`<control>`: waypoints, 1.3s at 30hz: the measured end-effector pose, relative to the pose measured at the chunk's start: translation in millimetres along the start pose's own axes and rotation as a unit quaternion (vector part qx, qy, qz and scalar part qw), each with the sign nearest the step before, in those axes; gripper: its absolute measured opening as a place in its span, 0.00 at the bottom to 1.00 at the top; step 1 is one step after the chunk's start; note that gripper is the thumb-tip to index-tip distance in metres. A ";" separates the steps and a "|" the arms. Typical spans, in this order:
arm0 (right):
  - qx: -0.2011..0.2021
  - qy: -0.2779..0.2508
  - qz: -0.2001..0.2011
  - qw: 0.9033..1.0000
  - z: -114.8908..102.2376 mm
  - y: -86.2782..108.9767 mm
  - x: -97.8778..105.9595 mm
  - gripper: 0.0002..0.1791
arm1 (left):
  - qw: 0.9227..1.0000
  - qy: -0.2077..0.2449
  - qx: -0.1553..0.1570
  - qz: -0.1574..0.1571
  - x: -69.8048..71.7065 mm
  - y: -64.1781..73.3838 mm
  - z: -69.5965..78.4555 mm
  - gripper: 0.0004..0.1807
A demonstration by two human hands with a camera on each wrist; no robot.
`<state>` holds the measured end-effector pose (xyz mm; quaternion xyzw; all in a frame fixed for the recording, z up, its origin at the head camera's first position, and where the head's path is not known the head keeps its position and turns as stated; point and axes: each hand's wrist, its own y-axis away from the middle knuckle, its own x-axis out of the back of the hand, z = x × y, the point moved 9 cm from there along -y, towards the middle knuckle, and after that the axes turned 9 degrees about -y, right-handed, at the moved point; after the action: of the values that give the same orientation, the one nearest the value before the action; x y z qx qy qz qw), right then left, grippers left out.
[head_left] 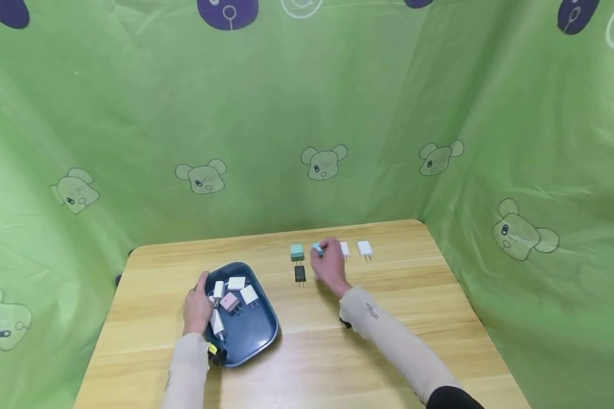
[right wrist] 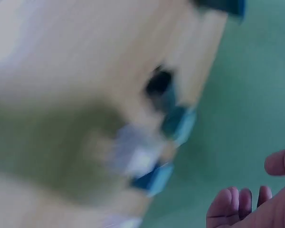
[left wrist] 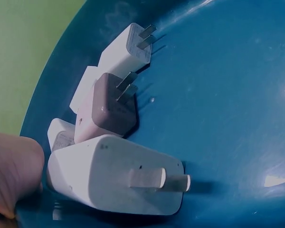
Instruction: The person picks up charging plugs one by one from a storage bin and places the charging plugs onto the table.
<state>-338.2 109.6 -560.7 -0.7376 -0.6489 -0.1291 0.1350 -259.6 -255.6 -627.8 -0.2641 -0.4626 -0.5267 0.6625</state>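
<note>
My left hand (head_left: 196, 309) grips the left rim of a dark blue tray (head_left: 253, 341). Inside the tray lie a pink plug charger (head_left: 229, 302) and several white chargers (head_left: 249, 295); one large white charger (left wrist: 118, 175) sits beside the thumb in the left wrist view. Over the back of the table, my right hand (head_left: 330, 267) hovers by a blue charger (head_left: 317, 247), partly covering it. Its thumb and fingers stand apart with nothing between them in the right wrist view. A white charger (right wrist: 135, 152), blurred, lies next to the blue one.
Left of the right hand, a green charger (head_left: 297, 251) lies behind a black charger (head_left: 299, 274). Two white chargers lie to its right, the outer white charger (head_left: 365, 248) near the table's back edge. A green curtain (head_left: 266, 113) hangs behind the wooden table (head_left: 389, 307).
</note>
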 end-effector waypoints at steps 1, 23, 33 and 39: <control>0.024 0.001 -0.018 1.000 -13.0 6.0 -10.1 0.14 | 1.000 -0.003 -0.002 0.003 1.1 -0.3 -0.4 0.43; 0.271 0.277 -0.395 0.833 -34.6 156.7 -169.1 0.32 | 1.000 -0.017 0.000 -0.002 6.0 -6.2 -2.8 0.45; 0.219 0.324 -0.408 0.825 -24.2 156.3 -188.6 0.40 | 1.000 -0.019 -0.003 0.003 5.5 -3.9 -0.3 0.44; 0.205 0.328 -0.377 0.842 -15.8 154.2 -191.2 0.41 | 1.000 -0.019 -0.002 0.003 -1.5 -3.1 -2.4 0.44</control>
<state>-209.2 -91.3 -620.9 -0.3062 -0.8062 -0.2688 0.4288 -261.7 -257.9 -630.6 -0.2771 -0.4729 -0.5205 0.6547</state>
